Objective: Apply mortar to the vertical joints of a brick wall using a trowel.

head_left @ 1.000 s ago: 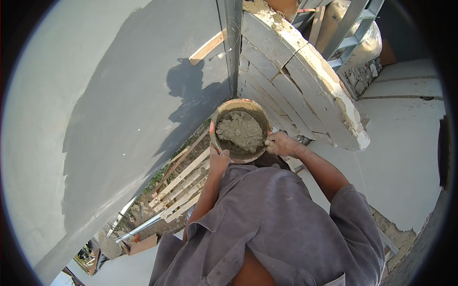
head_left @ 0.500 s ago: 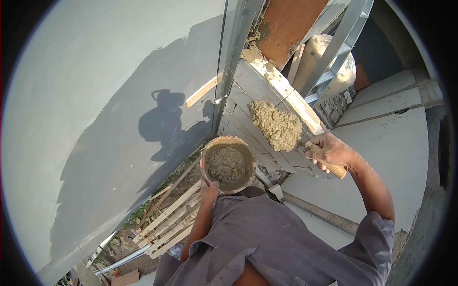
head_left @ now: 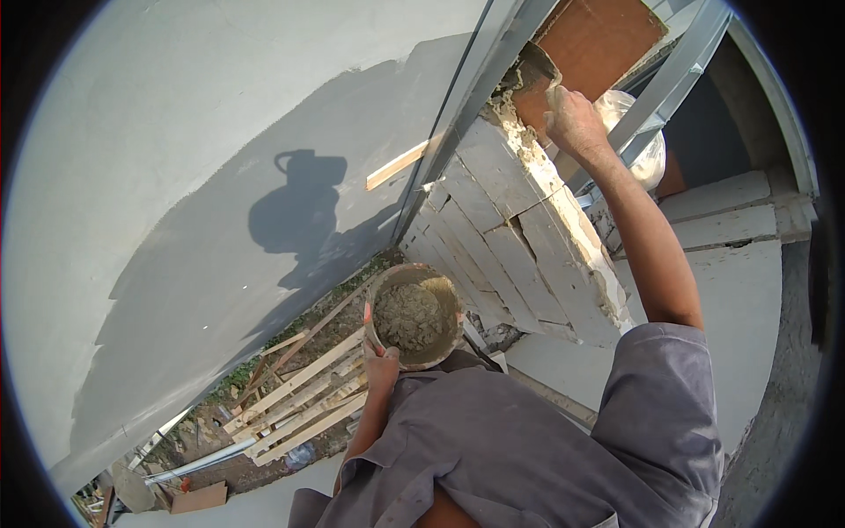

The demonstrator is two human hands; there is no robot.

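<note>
My left hand (head_left: 381,368) grips the left side of a round bucket (head_left: 407,315) of wet grey mortar, held low against my body. My right hand (head_left: 576,123) is raised at the upper middle, closed on a trowel (head_left: 537,75), whose handle is mostly hidden in my fist. The trowel's blade is up at the mortar-smeared top (head_left: 509,114) of the pale, cracked block ledge (head_left: 493,211), where it meets a metal post (head_left: 471,97), against a reddish-brown board (head_left: 598,40).
A grey-patched wall (head_left: 202,220) carrying my shadow fills the left, with a wooden strip (head_left: 400,163) across it. A metal ladder (head_left: 678,75) and wrapped sack (head_left: 647,167) stand behind the ledge. Wooden slats (head_left: 299,396) lie below left; pale slabs (head_left: 722,308) are at right.
My right hand left the bucket, lifted a trowel heaped with mortar, then moved up to the ledge's top corner. My left hand and the bucket shifted lower in view.
</note>
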